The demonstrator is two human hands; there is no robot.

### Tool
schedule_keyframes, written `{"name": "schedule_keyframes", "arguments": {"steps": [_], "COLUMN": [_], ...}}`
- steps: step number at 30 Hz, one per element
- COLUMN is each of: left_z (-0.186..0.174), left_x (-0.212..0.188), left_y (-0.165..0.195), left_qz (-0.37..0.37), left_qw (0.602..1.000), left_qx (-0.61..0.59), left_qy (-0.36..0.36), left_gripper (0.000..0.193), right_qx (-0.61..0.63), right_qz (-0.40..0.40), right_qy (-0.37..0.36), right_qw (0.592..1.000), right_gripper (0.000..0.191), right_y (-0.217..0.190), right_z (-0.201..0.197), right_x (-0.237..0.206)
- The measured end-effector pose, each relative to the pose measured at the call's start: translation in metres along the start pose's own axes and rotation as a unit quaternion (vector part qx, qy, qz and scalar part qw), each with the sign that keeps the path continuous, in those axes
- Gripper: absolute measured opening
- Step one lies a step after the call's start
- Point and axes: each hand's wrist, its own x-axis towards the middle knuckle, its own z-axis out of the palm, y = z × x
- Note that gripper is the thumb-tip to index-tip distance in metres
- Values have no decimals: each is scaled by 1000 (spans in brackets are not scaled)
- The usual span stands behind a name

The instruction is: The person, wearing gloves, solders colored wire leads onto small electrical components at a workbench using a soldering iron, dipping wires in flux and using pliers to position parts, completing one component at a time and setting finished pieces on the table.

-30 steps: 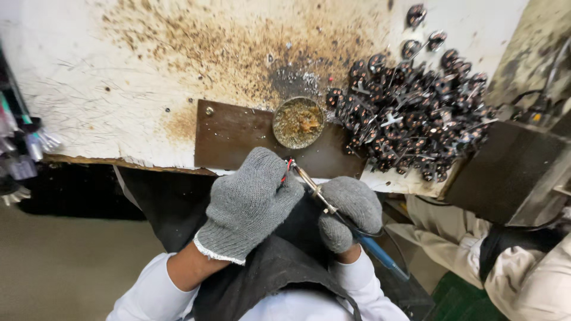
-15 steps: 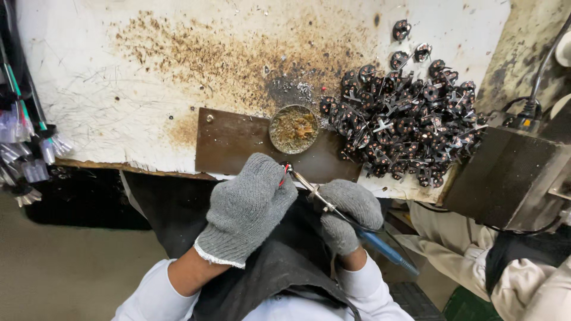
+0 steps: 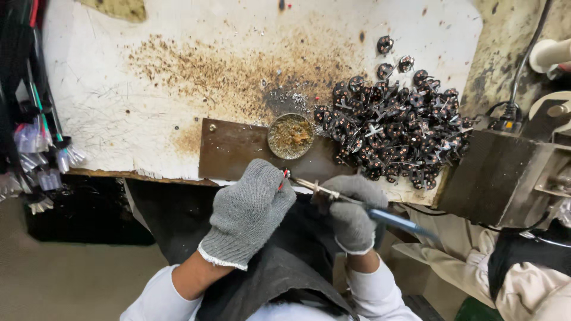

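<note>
Grey knit gloves meet just below the worktop edge, soldering iron tip pointing at a small red-wired part.

Your left hand (image 3: 250, 211) is curled shut around a small part with red wire (image 3: 284, 176), which only peeks out at the fingertips, so you cannot tell its shape. Your right hand (image 3: 352, 211) is closed on the soldering iron (image 3: 357, 205), whose long axis runs from the blue handle at lower right up-left to the metal tip, ending just beside the wire. The part lies left of your right fingers, at the tip. The round flux tin (image 3: 290, 136) sits on the worktop (image 3: 148, 107) just above, with the heap of dark components (image 3: 392, 134) to its right.
</note>
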Motion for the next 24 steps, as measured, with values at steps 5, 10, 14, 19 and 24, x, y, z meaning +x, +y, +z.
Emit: {"name": "schedule_keyframes", "arguments": {"steps": [5, 10, 14, 19, 24], "left_z": [2, -1, -7, -15, -16], "left_x": [-11, -12, -4, -8, -9], "left_y": [-6, -4, 1, 0, 0], "left_qz": [3, -7, 11, 4, -21], "left_qw": [1000, 1000, 1000, 1000, 999], "left_qx": [-27, -21, -24, -5, 32], "left_qy": [-9, -8, 8, -5, -26], "left_gripper": [15, 14, 15, 14, 12], "right_qx": [154, -220, -111, -207, -413], "right_qz": [27, -50, -212, -180, -244], "right_qy": [123, 148, 243, 267, 192], "right_qw": [980, 963, 940, 924, 856], "right_gripper": [37, 28, 32, 26, 16], "right_y": [-13, 2, -3, -25, -30], "right_z": [-9, 15, 52, 77, 62], "right_x": [-22, -8, -2, -3, 10]}}
